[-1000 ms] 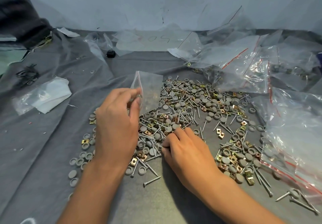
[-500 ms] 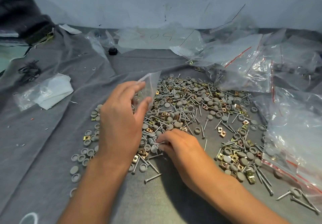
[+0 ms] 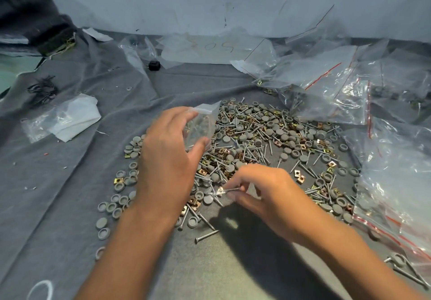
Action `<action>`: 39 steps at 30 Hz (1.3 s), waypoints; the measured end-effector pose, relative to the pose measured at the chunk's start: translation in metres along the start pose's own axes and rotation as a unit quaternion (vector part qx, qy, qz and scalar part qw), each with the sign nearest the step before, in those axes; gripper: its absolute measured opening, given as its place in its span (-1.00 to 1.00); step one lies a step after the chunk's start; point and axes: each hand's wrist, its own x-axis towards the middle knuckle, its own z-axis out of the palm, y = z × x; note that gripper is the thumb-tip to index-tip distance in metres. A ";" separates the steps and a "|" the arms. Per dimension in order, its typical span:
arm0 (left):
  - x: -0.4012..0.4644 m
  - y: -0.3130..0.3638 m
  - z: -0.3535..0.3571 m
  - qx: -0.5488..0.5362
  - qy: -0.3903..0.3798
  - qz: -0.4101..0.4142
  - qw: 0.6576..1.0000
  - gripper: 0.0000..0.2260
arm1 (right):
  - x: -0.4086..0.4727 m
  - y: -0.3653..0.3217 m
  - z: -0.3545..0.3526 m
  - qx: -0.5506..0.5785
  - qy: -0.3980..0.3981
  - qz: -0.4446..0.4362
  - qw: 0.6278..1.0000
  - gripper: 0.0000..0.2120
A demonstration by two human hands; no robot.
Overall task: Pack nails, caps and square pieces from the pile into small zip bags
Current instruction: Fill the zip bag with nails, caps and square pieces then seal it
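Note:
A pile point(image 3: 268, 141) of silver nails, grey round caps and brass square pieces spreads over the grey cloth point(image 3: 70, 194). My left hand point(image 3: 168, 159) holds a small clear zip bag point(image 3: 203, 124) above the pile's left side, thumb and fingers on either side of it. My right hand point(image 3: 263, 194) hovers just above the pile's near edge and pinches a nail point(image 3: 229, 190) between thumb and fingertips, with a bright square piece at its tip. More grey caps point(image 3: 116, 197) lie scattered to the left of my left wrist.
Large clear zip bags point(image 3: 326, 85) with red seal lines lie crumpled at the back right and along the right side point(image 3: 396, 171). A folded white plastic packet point(image 3: 67, 120) sits at the left, a black cap point(image 3: 154, 65) near the back, dark cloth point(image 3: 28, 15) at the far left.
My right hand has lifted off the pile and moved toward me with a nail pinched in its fingers. My left hand has tilted the small bag lower, closer to the pile.

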 end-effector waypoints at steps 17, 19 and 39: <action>-0.015 0.012 0.016 -0.058 -0.140 0.140 0.978 -0.52 | -0.001 -0.019 -0.025 -0.171 0.261 -0.099 0.945 -0.93; -0.016 0.015 0.016 -0.066 -0.146 0.142 0.977 -0.51 | 0.000 -0.022 -0.024 -0.178 0.254 -0.095 0.946 -0.85; 0.001 0.001 -0.008 -0.073 0.063 -0.021 0.995 -0.62 | 0.013 -0.022 0.044 -0.223 0.038 0.099 0.969 -0.80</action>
